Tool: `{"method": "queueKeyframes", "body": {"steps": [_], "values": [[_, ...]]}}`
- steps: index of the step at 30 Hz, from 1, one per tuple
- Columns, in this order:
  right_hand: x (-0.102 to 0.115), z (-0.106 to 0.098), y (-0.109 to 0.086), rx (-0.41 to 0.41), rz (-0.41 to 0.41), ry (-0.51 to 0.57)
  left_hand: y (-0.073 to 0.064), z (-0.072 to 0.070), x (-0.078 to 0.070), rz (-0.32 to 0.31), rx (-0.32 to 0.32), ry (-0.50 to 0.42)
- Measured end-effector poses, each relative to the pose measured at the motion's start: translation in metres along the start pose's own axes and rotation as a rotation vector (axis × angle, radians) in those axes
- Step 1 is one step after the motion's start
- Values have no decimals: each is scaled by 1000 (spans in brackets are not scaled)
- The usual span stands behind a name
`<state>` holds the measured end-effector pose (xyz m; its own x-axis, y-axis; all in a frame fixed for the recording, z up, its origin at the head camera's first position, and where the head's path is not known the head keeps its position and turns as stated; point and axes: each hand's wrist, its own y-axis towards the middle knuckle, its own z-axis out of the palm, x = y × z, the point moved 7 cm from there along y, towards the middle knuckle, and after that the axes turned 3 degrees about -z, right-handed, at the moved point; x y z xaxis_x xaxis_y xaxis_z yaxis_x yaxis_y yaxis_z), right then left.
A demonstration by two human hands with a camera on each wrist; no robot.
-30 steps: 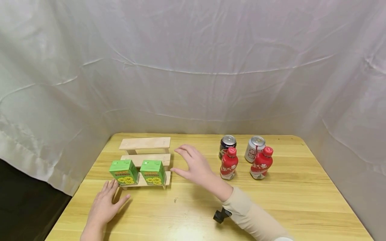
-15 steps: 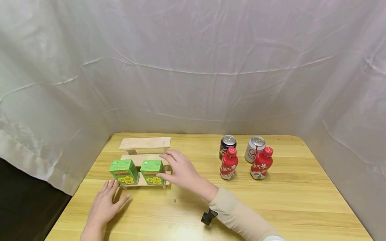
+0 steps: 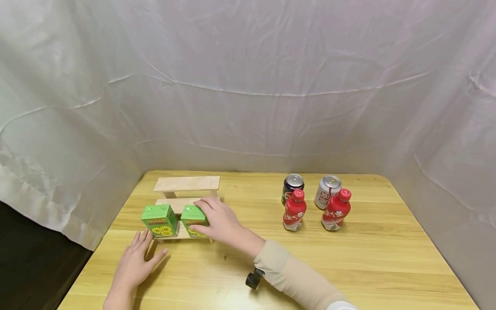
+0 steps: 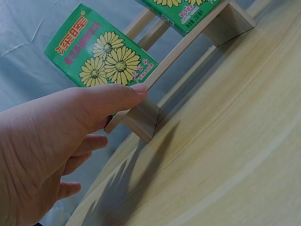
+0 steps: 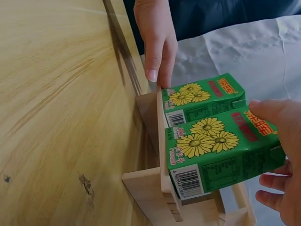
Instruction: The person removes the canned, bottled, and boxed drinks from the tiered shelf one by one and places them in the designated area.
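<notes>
Two green drink cartons with yellow flowers stand on the lowest step of a small three-step wooden shelf (image 3: 186,184). My right hand (image 3: 222,221) is at the right carton (image 3: 188,220), thumb on its front and fingers behind it. The right wrist view shows this carton (image 5: 221,141) between thumb and fingers. Beside the left carton (image 3: 159,220), at the shelf's front left corner, my left hand (image 3: 133,262) rests with its fingers extended. In the left wrist view its thumb overlaps the lower edge of that carton (image 4: 103,52); whether they touch, I cannot tell.
Right of the shelf, two red bottles (image 3: 294,212) (image 3: 336,211) stand in front of a dark can (image 3: 292,185) and a silver-white can (image 3: 324,191). Pale cloth (image 3: 255,107) hangs behind and beside the wooden table (image 3: 368,258).
My right hand has moved left, from beside the shelf to the right carton, and its thumb and fingers have come round it. My left hand stays in place.
</notes>
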<state>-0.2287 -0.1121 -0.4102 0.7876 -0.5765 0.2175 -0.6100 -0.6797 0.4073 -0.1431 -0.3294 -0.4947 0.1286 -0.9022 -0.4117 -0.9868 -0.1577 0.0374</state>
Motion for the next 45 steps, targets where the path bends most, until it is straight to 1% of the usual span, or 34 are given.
{"method": "queueKeyframes", "body": {"steps": [5, 12, 17, 22, 28, 33, 38, 45], "values": [[1, 4, 5, 15, 14, 9, 0, 0, 0, 1, -7, 2], [3, 6, 9, 15, 2, -7, 0, 0, -1, -9, 13, 4], [4, 6, 9, 7, -4, 27, 0, 0, -1, -10, 10, 1], [4, 6, 7, 18, 6, 75, 0, 1, 1, -17, 10, -7], [7, 4, 4, 17, 3, 103, 1, 1, -1, 1, -2, 8], [7, 0, -1, -2, 6, 127, 1, 1, 0, -1, 4, 8], [4, -6, -7, -28, 7, 149, 0, 2, 1, -13, 13, -3], [-3, -17, -18, -48, -9, 172, 0, 2, 1, -10, 17, -16]]}}
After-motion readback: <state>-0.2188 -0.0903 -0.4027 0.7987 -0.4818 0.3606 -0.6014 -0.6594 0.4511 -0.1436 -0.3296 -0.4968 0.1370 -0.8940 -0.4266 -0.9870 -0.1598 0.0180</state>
